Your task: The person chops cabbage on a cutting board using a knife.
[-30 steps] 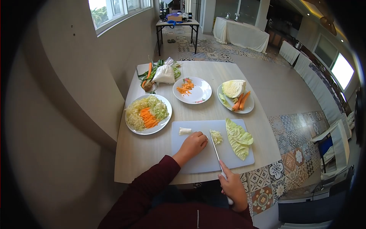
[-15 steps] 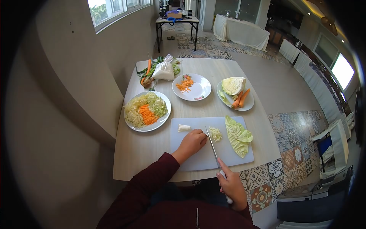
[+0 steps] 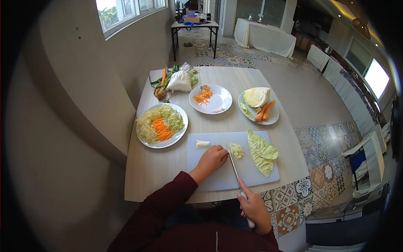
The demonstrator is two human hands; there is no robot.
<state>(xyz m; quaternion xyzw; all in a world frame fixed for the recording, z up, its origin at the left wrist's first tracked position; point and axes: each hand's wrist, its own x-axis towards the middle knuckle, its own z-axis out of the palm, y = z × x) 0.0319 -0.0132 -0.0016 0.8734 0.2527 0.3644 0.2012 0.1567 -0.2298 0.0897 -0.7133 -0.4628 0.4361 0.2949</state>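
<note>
My right hand (image 3: 255, 210) grips the white handle of a kitchen knife (image 3: 233, 164), whose blade points away from me over the white cutting board (image 3: 210, 178). Close against the blade's left side, my left hand (image 3: 213, 159) is closed with curled fingertips pressed to the board; whatever is under them is hidden. Shredded cabbage (image 3: 236, 151) lies in a small pile just right of the blade. Farther right on the board are pale green cabbage leaves (image 3: 262, 153). A short whitish piece (image 3: 202, 144) rests beyond my left hand.
A plate (image 3: 183, 131) of shredded vegetables and carrot strips stands at left. Behind the board are a flowered plate (image 3: 220, 103) with carrot bits and a plate (image 3: 275, 119) with cut cabbage and carrots. A clear bag (image 3: 180, 82) and vegetables sit at the far left corner, near the wall.
The view has tilted slightly, so the table sits a little lower. The knife and both hands keep nearly the same places on the board.
</note>
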